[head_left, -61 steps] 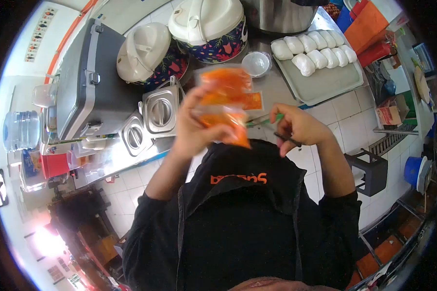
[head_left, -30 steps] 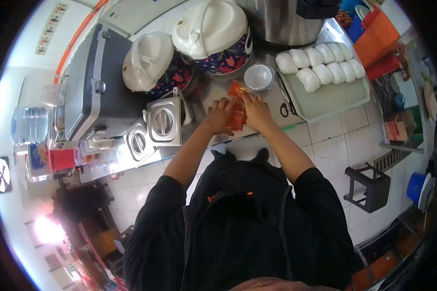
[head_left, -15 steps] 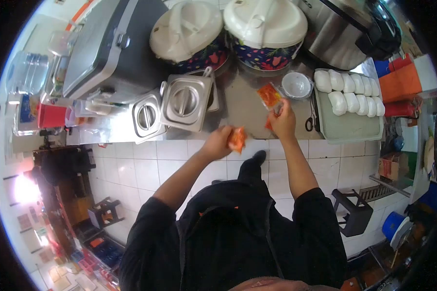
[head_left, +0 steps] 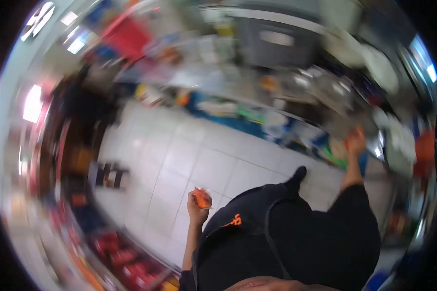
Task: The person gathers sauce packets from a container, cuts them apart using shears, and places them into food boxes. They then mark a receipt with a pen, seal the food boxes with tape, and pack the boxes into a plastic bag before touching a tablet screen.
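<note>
Low over the tiled floor, my left hand is closed around an orange packet with clear edges. My right hand, blurred by motion, is at the counter's edge on the right; something orange shows at its fingers, too smeared to make out. Behind it lie the metal containers with lids on the counter, also blurred. The white wrapped pieces appear as a pale smear to the right of my right hand.
A grey cooler box stands at the back of the counter. Blurred items fill a shelf below the counter edge. A red container is at upper left, a small dark stool on the tiled floor, and red goods at lower left.
The view has swung to the left and blurred. My left hand has moved away from the counter with the orange packet, while my right hand stays near the counter, now farther right in view.
</note>
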{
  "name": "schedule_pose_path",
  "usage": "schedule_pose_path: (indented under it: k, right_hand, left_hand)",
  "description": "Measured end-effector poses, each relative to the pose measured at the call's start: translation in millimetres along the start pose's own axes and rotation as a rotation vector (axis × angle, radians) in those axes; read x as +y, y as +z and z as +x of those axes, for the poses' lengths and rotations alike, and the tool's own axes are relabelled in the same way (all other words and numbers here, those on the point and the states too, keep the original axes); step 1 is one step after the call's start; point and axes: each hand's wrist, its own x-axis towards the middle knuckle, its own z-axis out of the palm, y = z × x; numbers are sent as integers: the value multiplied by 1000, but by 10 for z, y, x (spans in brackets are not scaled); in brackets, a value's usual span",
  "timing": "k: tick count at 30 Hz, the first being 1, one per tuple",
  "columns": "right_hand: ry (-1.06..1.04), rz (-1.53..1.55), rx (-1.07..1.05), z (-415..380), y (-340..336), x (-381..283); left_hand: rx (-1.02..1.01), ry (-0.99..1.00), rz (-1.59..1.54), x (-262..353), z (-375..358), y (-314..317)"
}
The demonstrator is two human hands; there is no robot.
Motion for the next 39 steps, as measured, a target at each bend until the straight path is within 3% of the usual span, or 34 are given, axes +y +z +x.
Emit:
schedule_pose_path:
  k: [2, 3, 4, 8, 10, 14, 16, 19, 20, 22, 26, 29, 34, 38, 39]
  right_hand:
    - [369, 569, -52, -820, 532, -964]
    - [749, 690, 145, -1282, 1155, -1861]
    - [834, 635, 101, -1688, 1518, -1898]
    - [878, 210, -268, -2998, 3207, -1085]
    - [858, 73, -378, -3349, 4034, -949]
    - [640, 53, -647, -3564, 5825, -670]
    - [566, 235, -911, -3865, 6968, -837]
    - [804, 563, -1478, -5683, 8908, -3055]
    - [686, 594, -1409, -6309, 9318, -3742]
    - [815, 751, -1541, -7200, 10054, -4390]
    - [949, 1001, -1906, -8742, 10809, -5749]
    - [897, 1283, -2096, -9788, 11223, -6288]
    - [1062, 1482, -2107, -11181, 11823, -6845]
    - [1029, 1492, -2107, -11998, 12403, -7242]
    - [976, 1605, -2196, -12214, 12593, -7304]
  left_hand:
    - [228, 39, -128, 84, -232, -704]
    - [341, 70, -192, 124, -330, -1053]
    - [420, 105, -196, 130, -414, -1385]
    - [684, 147, -198, -11, -472, -2603]
    - [812, 143, -67, -76, -386, -3154]
    - [928, 347, -347, -660, -123, -4327]
    - [1069, 101, -106, -603, -146, -4759]
    - [1087, 85, -93, -649, -141, -5384]
    - [1148, 38, -95, -477, -116, -5610]
    - [1286, 33, -161, -408, -124, -5989]
    - [1389, 23, -119, -395, -338, -6730]
    - [1516, 46, -163, -523, -359, -7534]
    - [1643, 45, -208, -568, -349, -9063]
    - [1512, 133, -168, -277, -144, -10364]
    - [1458, 128, -140, -190, -99, -10651]
